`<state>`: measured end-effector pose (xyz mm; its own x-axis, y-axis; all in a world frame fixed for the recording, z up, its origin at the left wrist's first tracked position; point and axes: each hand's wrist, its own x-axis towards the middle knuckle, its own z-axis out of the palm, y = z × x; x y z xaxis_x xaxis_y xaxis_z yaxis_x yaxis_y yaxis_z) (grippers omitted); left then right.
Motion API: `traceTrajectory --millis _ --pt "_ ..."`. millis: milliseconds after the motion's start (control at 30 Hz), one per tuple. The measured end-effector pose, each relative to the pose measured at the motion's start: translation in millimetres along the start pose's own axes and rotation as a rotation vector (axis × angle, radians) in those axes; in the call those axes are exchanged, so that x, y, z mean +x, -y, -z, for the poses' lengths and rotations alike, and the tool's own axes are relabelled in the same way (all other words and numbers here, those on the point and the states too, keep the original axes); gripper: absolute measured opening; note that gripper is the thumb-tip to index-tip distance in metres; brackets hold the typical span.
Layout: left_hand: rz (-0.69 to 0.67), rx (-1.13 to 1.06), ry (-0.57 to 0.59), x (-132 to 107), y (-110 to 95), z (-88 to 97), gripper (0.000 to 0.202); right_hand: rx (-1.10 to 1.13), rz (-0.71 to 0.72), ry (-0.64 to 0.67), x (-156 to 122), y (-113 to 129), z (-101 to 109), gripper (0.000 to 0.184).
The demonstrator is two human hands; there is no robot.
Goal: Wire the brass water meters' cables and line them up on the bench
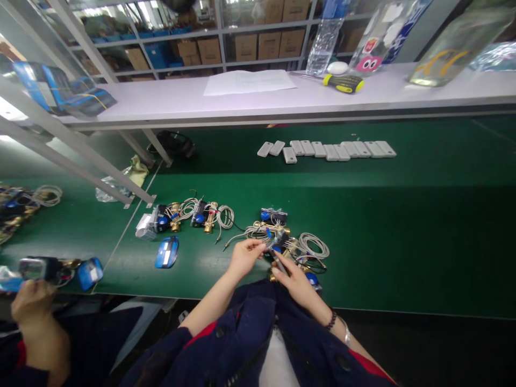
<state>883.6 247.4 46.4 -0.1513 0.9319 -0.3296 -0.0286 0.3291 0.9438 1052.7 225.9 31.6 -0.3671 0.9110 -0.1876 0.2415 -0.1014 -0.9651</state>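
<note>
My right hand (297,278) is closed around a slim dark hand tool (279,262), whose tip points away from me into a cluster of parts. Thumb and forefinger of my left hand (245,258) are pinched beside that tip; what they hold is too small to make out. Under and around both hands lie brass fittings with dark housings and blue round caps. A coil of grey cable (314,245) rests just right of them. Behind the hands lies another dark unit with a blue cap (266,215). My fingers partly hide the piece being worked on.
Two brass valve units (209,215) with coiled cables lie left on the green bench (403,242), near a blue cover (166,252). White boxes (318,149) line the back. A shelf (169,102) carries bottles, paper and a screwdriver (343,83). A co-worker's hand (34,301) is at far left.
</note>
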Motion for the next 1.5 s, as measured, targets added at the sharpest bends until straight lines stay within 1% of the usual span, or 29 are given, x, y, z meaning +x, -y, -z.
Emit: traceTrajectory --millis 133,267,367,467,600,733,800,900,1000,1100,1167,1233,1267,1367,1433,1500 --pt "-0.037 0.121 0.031 -4.0 -3.3 4.7 0.022 0.001 0.027 0.014 4.2 -1.4 -1.8 0.053" --pt "-0.108 0.255 0.094 -6.3 -6.2 6.7 0.019 0.013 0.038 0.041 7.4 -1.0 -2.3 0.051" --pt "-0.149 0.346 0.124 -7.8 -9.3 6.5 0.017 0.011 0.052 0.065 9.1 -1.4 -1.3 0.053" --pt "-0.188 0.449 0.123 -9.7 -14.3 6.8 0.016 0.009 0.040 0.062 10.4 -0.4 0.1 0.058" --pt "-0.234 0.565 0.134 -12.0 -21.3 8.3 0.014 0.055 0.032 0.098 10.7 7.7 1.1 0.053" --pt "-0.231 0.598 0.165 -13.5 -25.5 8.7 0.013 0.086 -0.006 0.143 9.1 16.7 -1.0 0.052" --pt "-0.221 0.593 0.173 -13.4 -26.3 8.8 0.013 0.067 -0.033 0.119 7.8 17.3 -3.9 0.051" --pt "-0.215 0.606 0.181 -11.9 -24.3 8.9 0.012 -0.007 -0.026 0.022 5.9 12.2 -10.1 0.039" --pt "-0.202 0.668 0.196 -10.6 -17.4 8.1 0.014 -0.104 -0.010 -0.056 5.0 1.7 -15.4 0.030" --pt "-0.191 0.735 0.212 -11.7 -7.2 6.8 0.016 -0.205 -0.001 -0.124 6.0 -11.4 -14.2 0.033" --pt "-0.197 0.762 0.234 -10.9 -0.6 8.0 0.017 -0.250 -0.025 -0.155 6.9 -20.5 -7.3 0.037" --pt "-0.214 0.797 0.264 -3.7 4.2 11.7 0.021 -0.254 -0.071 -0.207 6.5 -29.3 4.6 0.041" --pt "-0.229 0.818 0.274 3.6 5.7 14.0 0.023 -0.244 -0.105 -0.250 5.3 -33.5 12.0 0.043" --pt "-0.293 0.905 0.245 41.4 6.1 15.4 0.028 -0.197 -0.199 -0.423 -3.2 -44.8 35.4 0.048" --pt "-0.341 0.979 0.198 73.4 4.1 6.7 0.041 -0.179 -0.252 -0.503 -12.5 -50.7 47.7 0.051" --pt "-0.384 1.054 0.186 103.2 2.3 -9.6 0.054 -0.167 -0.313 -0.545 -23.0 -55.4 54.7 0.054"
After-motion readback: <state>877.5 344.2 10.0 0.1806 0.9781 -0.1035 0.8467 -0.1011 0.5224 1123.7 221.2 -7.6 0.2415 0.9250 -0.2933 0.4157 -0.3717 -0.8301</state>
